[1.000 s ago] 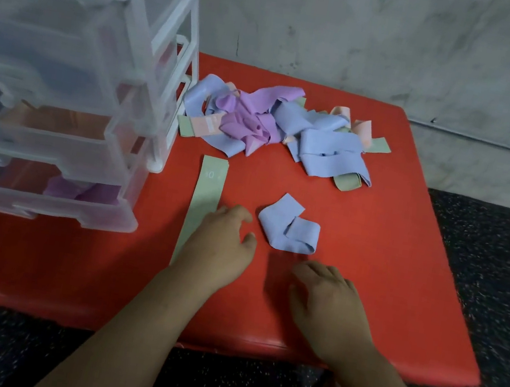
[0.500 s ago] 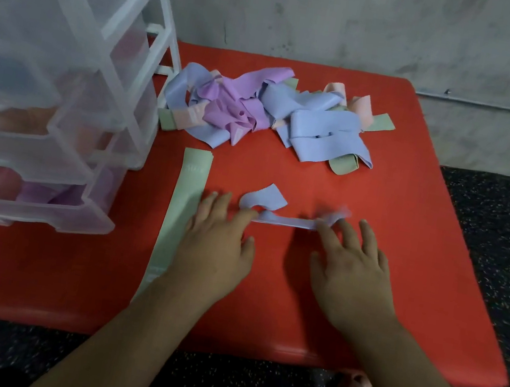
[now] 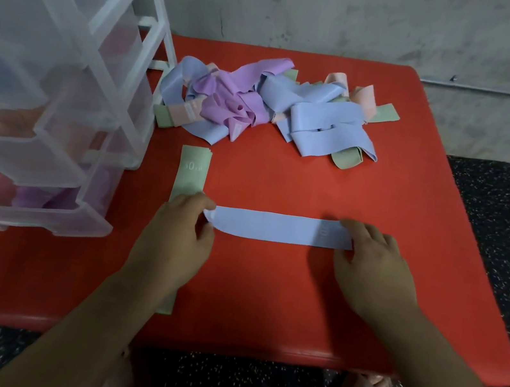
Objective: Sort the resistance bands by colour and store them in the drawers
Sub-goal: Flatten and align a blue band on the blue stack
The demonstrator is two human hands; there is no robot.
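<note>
Band of blue (image 3: 278, 227), lately crumpled, now pulled flat, ends pinched by left hand (image 3: 176, 241) and right hand (image 3: 373, 267); ready for folding.

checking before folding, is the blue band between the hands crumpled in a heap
No, the blue band lies flat on the red table, left hand and right hand holding its ends.

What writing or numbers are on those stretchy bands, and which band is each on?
"30", followed by small letters too blurred to read: flat green band.
Faint white print, unreadable: blue band, near its right end.
Faint print, unreadable: pink band in the pile.
</note>
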